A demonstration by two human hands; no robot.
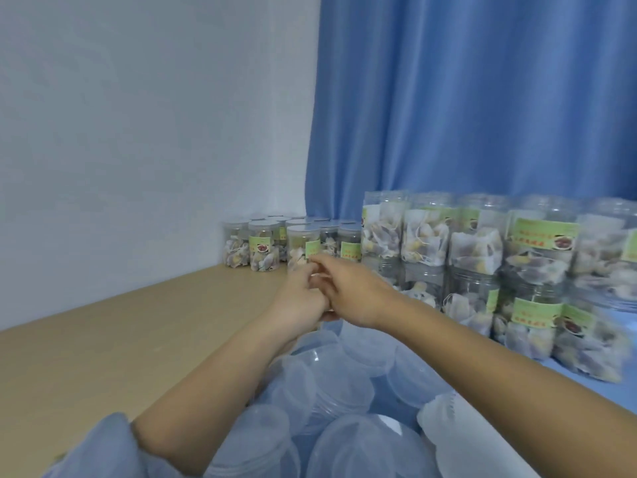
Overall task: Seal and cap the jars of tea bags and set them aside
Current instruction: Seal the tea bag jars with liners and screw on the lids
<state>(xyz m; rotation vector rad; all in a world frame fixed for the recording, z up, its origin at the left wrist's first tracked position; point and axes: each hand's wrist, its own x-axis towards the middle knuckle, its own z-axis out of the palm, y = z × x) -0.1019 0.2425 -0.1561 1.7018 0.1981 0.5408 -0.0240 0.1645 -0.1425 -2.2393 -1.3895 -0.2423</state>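
So here we've got both hands stretched out together over the bench [103, 339], meeting right in front of the capped jars [275, 243] grouped in the far corner by the wall. The left hand [303, 298] has its fingers curled in, and the right hand [351, 291] reaches across it with fingertips pinched toward the nearest capped jar [299, 248]. Honestly it's blurry enough that we can't tell whether we're holding something small between the fingers, gripping that jar, or just letting go of it.

Our guess is this is the set-aside bit: a finished jar parked at the front of the done group. If so, the trick is to put it down flat, just beside its neighbours without knocking them, and let go cleanly so it doesn't tip.

Worth giving the lid a last check that it sits level before we pull away.

Next up, there's a stack of filled jars [482, 257] along the blue curtain [482, 98] on the right, apparently still uncapped, and a heap of clear lids [344, 391] right below our arms. Grab one of each, keep the done group separate so nothing gets mixed up.
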